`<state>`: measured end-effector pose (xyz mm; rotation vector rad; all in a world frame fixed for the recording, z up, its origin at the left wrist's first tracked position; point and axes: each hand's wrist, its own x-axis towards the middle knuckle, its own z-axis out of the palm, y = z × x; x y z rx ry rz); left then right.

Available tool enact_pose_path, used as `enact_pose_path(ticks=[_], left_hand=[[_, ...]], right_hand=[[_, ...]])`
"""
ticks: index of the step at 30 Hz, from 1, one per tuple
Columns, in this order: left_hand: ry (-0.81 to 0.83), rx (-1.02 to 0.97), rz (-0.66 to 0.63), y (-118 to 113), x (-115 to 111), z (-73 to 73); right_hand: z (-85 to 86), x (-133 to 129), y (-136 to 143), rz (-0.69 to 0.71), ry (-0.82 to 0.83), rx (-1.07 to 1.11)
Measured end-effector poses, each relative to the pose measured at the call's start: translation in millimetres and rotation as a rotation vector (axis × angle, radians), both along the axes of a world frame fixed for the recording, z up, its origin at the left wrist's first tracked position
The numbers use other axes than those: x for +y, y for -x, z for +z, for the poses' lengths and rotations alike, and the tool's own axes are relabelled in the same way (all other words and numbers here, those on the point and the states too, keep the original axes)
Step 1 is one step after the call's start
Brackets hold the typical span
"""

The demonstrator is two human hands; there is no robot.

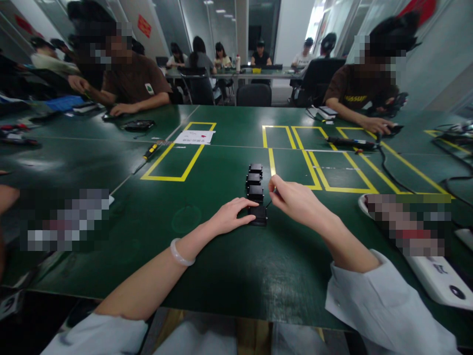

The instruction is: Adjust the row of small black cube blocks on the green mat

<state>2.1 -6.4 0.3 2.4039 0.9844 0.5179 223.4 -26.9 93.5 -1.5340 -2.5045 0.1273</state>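
Several small black blocks with metal pins or screws at their sides stand in a row on the green table. My left hand [236, 214] reaches in from the left, its thumb and fingertips on the nearest black block [259, 216], steadying it against the tabletop. To the right of that block, my right hand [295, 197] is closed in a pinch around a thin dark rod-like tool [269, 203]. The tool's lower end points down at the block's right side; whether it touches is too small to tell. Beyond them sit the other black blocks [255, 179].
Yellow tape rectangles [185, 178] mark the green table [221, 276]. A yellow-handled screwdriver [151, 152] and a paper sheet [195, 137] lie to the left. A white device [439, 276], partly blurred out, is at my right. Two people work across the table.
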Motion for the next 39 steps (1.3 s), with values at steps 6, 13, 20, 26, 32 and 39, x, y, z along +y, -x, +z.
enact_pose_path(ticks=[6, 13, 20, 26, 32, 39], left_hand=[[0.01, -0.004, -0.001, -0.3, -0.2, -0.2], [0.003, -0.002, -0.007, -0.9, 1.0, -1.1], [-0.006, -0.011, -0.01, -0.5, 0.4, -1.0], [0.001, -0.009, -0.006, -0.7, 0.8, -1.6], [0.006, -0.007, -0.003, -0.7, 0.5, -1.3], [-0.007, -0.015, -0.005, -0.8, 0.4, -0.9]], right_hand=[[-1.0, -0.2, 2.0, -0.053, -0.014, -0.06], [-1.6, -0.3, 0.0, -0.026, -0.015, -0.026], [-0.5, -0.1, 2.8, -0.05, -0.014, -0.05], [-1.5, -0.7, 1.7, -0.016, -0.022, -0.02], [-0.1, -1.9, 1.3, -0.021, -0.017, -0.02], [-1.8, 0.1, -0.6, 0.015, -0.014, -0.022]])
